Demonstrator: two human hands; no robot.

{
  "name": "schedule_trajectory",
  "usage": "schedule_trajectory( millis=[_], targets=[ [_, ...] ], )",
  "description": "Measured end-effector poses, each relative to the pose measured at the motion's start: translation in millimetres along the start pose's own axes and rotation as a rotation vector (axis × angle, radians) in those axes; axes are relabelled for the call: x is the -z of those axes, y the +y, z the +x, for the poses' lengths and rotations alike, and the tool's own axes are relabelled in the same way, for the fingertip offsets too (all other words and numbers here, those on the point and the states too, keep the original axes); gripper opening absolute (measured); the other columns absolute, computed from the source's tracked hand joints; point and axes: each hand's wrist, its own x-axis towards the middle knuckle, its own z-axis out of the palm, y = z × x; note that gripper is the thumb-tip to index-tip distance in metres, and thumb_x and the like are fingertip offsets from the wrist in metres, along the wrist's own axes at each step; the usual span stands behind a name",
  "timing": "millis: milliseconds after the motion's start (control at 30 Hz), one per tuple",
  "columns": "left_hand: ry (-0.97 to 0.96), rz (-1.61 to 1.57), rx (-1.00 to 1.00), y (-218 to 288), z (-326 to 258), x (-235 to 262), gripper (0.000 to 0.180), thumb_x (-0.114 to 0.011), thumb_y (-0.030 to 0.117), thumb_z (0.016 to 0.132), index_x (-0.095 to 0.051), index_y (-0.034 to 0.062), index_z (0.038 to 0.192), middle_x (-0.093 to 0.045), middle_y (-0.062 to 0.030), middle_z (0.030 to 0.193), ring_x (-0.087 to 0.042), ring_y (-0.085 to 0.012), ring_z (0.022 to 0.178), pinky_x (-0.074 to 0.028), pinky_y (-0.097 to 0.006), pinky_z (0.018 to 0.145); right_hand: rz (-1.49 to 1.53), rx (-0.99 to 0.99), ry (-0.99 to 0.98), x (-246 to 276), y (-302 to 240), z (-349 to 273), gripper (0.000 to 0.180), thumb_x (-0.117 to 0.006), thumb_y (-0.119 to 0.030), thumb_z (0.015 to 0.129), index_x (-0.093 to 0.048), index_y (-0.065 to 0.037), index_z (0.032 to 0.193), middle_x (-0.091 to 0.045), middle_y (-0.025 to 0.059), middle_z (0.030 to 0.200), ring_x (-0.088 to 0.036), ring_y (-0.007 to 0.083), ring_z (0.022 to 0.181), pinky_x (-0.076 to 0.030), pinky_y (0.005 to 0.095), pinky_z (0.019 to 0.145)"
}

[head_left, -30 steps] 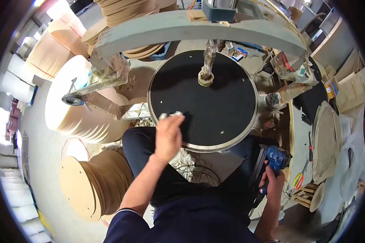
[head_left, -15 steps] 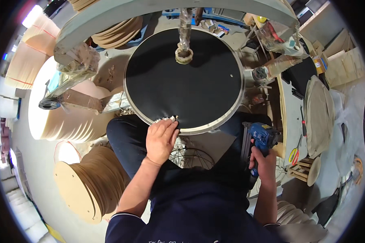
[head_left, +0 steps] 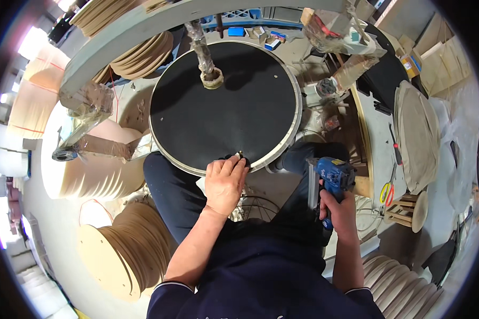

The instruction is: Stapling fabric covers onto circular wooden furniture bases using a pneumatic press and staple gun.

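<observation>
Head view, left hand: the left hand [head_left: 224,185] rests on the near rim of the round black disc [head_left: 224,106], fingers [head_left: 234,164] curled together and pinching a small dark piece against the pale edge band; what that piece is cannot be told.
Head view, right hand: the right hand [head_left: 339,211] grips the handle of a blue power tool [head_left: 330,178], fingers wrapped tight round it, held low beside the person's knee and well apart from the disc.
Head view, disc: it lies flat on a stand in front of the seated person, a wrapped post [head_left: 205,53] pressing on a collar at its centre.
Head view, surroundings: stacks of plywood rounds [head_left: 122,250] stand at the left, a cluttered counter [head_left: 380,133] with yellow scissors [head_left: 387,192] at the right.
Doing it well: judged from this pose, the pinch should hold the piece flush to the rim, fingertips kept clear of the spot where the tool's nose would land, and the tool brought square to the edge before any trigger pull.
</observation>
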Motion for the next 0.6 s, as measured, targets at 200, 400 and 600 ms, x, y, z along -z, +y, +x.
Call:
schedule_trajectory(
  millis=[200, 400, 600],
  targets=[
    [-0.04, -0.023, -0.026, -1, 3, -4, 0.029, -0.084, 0.016, 0.086, -0.079, 0.0082, 0.113, -0.073, -0.0056, 0.117, -0.067, -0.0269, 0.104, -0.053, -0.042, 0.092, 0.02, 0.0, -0.022, 3, 2, 1, 0.026, -0.074, -0.013, 0.098, -0.071, -0.002, 0.122, -0.064, 0.0022, 0.07, -0.058, 0.0099, 0.053, -0.049, 0.0274, 0.053],
    [-0.024, -0.052, -0.048, -4, -4, -8, 0.035, -0.084, 0.018, 0.086, -0.078, 0.0078, 0.119, -0.071, -0.0084, 0.12, -0.065, -0.03, 0.115, -0.052, -0.045, 0.097, 0.037, -0.014, -0.049, 3, 3, 4, 0.028, -0.075, -0.014, 0.098, -0.07, -0.003, 0.124, -0.064, 0.0035, 0.071, -0.058, 0.0107, 0.053, -0.049, 0.0276, 0.053],
    [-0.058, -0.054, -0.054, -1, -7, -8, 0.043, -0.083, 0.02, 0.085, -0.075, 0.0077, 0.125, -0.067, -0.0086, 0.125, -0.062, -0.0286, 0.117, -0.048, -0.045, 0.102, 0.047, -0.037, -0.043, 1, 6, 5, 0.029, -0.077, -0.015, 0.098, -0.07, -0.003, 0.123, -0.064, 0.0042, 0.072, -0.058, 0.0111, 0.053, -0.049, 0.0271, 0.054]
  ],
)
